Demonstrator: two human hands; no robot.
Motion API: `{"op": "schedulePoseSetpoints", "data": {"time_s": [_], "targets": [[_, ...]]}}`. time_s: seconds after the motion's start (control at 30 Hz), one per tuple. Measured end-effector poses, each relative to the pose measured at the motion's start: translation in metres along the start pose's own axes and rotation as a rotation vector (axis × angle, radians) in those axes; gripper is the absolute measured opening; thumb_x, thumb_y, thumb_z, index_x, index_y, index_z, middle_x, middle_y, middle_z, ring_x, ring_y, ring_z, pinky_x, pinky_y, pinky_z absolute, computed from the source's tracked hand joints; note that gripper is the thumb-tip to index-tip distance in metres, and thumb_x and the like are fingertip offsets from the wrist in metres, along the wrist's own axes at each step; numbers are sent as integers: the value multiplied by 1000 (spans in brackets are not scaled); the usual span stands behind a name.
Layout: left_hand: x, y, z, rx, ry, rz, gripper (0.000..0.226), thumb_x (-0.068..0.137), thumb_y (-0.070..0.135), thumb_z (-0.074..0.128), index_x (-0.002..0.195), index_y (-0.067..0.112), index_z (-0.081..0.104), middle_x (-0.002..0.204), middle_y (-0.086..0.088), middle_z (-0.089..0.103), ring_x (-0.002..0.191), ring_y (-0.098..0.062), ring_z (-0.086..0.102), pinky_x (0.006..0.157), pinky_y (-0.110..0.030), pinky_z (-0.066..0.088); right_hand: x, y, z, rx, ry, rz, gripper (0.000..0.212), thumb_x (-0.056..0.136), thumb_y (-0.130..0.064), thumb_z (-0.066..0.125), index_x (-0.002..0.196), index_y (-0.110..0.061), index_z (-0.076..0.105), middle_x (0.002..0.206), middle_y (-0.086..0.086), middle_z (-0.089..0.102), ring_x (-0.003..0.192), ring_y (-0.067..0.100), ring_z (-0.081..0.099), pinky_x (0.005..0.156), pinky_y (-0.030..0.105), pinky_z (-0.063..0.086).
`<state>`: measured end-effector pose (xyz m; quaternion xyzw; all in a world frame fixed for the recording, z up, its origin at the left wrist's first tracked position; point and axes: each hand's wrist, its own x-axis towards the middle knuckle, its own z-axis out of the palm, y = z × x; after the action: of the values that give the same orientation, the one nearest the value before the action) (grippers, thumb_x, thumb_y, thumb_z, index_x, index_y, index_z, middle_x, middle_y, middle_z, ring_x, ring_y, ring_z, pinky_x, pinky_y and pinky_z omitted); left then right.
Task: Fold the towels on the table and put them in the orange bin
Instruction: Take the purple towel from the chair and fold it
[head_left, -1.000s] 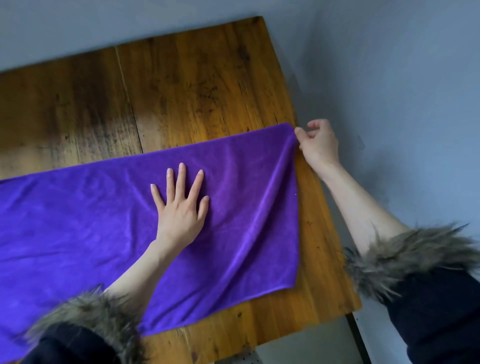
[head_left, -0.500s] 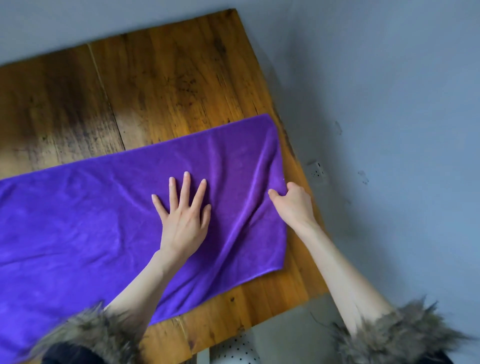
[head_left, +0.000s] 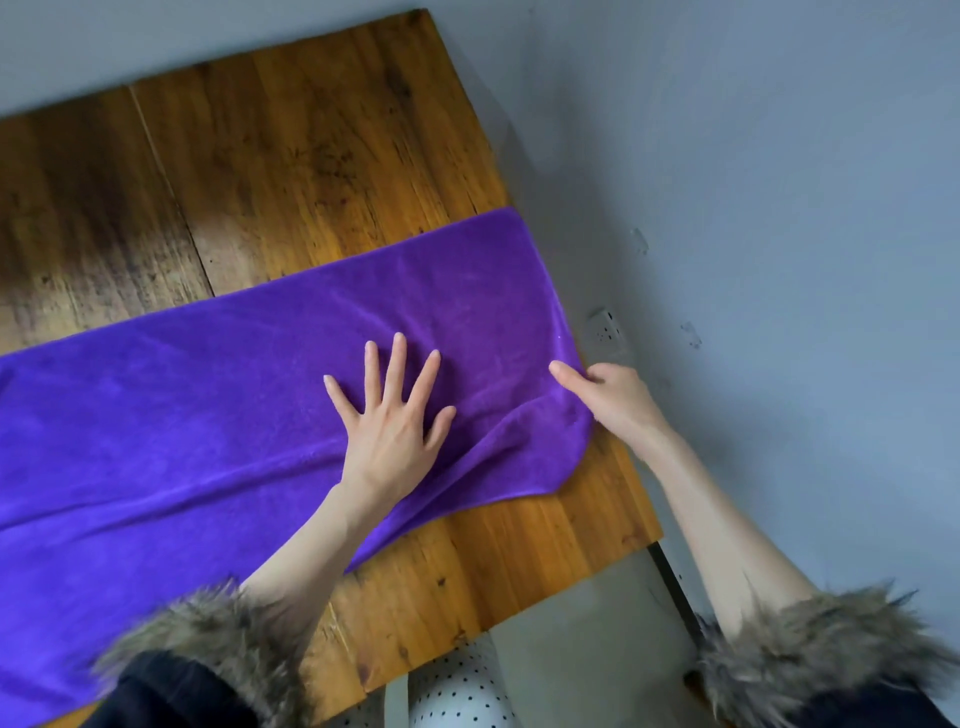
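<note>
Head view. A purple towel (head_left: 249, 415) lies spread across the wooden counter (head_left: 311, 156), running from the left border of the picture to the counter's right edge, with bare wood showing along the far edge and at the near right corner. The left hand (head_left: 392, 415) rests flat on the towel, palm down — its fingers (head_left: 397, 358) straight and splayed, released and holding nothing. The right hand (head_left: 613, 397) is at the towel's right end, at the counter's right edge; its thumb lies on top of the cloth and the other fingers curl at the hem, grasping the towel there. A ridge of cloth rises between the two hands and runs toward the towel's near right corner. Both forearms are bare, each coming out of a dark sleeve with a fur cuff (head_left: 223, 634). A wall socket (head_left: 605, 327) shows on the grey wall — just beyond the counter's right edge
</note>
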<state>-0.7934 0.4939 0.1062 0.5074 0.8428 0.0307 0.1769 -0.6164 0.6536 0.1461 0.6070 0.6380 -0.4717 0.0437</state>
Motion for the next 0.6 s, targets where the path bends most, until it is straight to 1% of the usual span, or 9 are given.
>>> {"op": "schedulePoseSetpoints", "data": {"time_s": [0.03, 0.1, 0.13, 0.17, 0.23, 0.3, 0.47, 0.53, 0.6], "targets": [[-7, 3, 2, 2, 0, 22, 61, 92, 50, 40, 147, 29, 23, 158, -6, 8, 144, -33, -2, 103, -71, 0, -5, 6, -2, 30, -87, 27, 44, 80, -56, 61, 58, -21, 47, 57, -10, 52, 58, 9, 51, 54, 25, 35], [-20, 7, 6, 16, -19, 50, 61, 91, 49, 44, 145, 27, 28, 157, -7, 13, 144, -34, 4, 102, -72, 3, -13, 19, -6, 27, -275, 89, 33, 79, -51, 66, 83, -18, 64, 85, -6, 67, 81, 12, 63, 70, 27, 48], [-24, 8, 8, 26, -35, 55, 62, 90, 50, 45, 145, 27, 29, 157, -7, 14, 144, -34, 6, 103, -72, 5, -15, 25, -8, -19, -335, 110, 31, 79, -45, 69, 91, -17, 65, 92, -5, 67, 86, 13, 63, 77, 29, 50], [-26, 10, 9, 36, -50, 57, 63, 89, 52, 45, 145, 27, 29, 157, -7, 14, 144, -34, 7, 103, -72, 5, -15, 30, -11, -82, -360, 117, 26, 79, -39, 71, 91, -17, 64, 90, -5, 66, 84, 12, 62, 76, 29, 49], [-26, 11, 10, 55, -61, 54, 68, 86, 58, 46, 145, 28, 29, 156, -7, 16, 144, -35, 8, 103, -72, 5, -17, 35, -16, -171, -329, 111, 18, 80, -29, 71, 76, -17, 59, 73, -5, 59, 66, 9, 55, 60, 25, 42], [-24, 12, 8, 75, -67, 46, 73, 83, 64, 44, 146, 29, 27, 156, -7, 16, 144, -35, 6, 103, -71, 3, -17, 38, -20, -181, -250, 107, 24, 82, -29, 69, 68, -16, 54, 66, -4, 55, 59, 10, 51, 53, 25, 35], [-30, 19, 6, 65, -36, 98, 75, 83, 65, 45, 145, 25, 30, 155, -11, 19, 144, -34, 9, 105, -69, 2, -23, 49, -22, -227, -204, 125, 25, 87, -30, 63, 81, -6, 60, 71, 2, 68, 65, 15, 67, 61, 30, 49], [-37, 23, 7, 51, -3, 174, 66, 86, 57, 41, 142, 22, 37, 153, -12, 25, 143, -33, 15, 104, -69, 7, -25, 56, -18, -305, -147, 138, 27, 88, -30, 61, 79, -5, 58, 66, 4, 68, 65, 18, 66, 67, 34, 53], [-45, 25, 12, 76, -14, 256, 60, 87, 52, 40, 139, 22, 40, 153, -11, 27, 142, -33, 18, 104, -69, 8, -25, 62, -15, -391, -45, 153, 30, 90, -33, 58, 71, -10, 52, 64, 3, 62, 63, 20, 61, 63, 32, 48]]}}
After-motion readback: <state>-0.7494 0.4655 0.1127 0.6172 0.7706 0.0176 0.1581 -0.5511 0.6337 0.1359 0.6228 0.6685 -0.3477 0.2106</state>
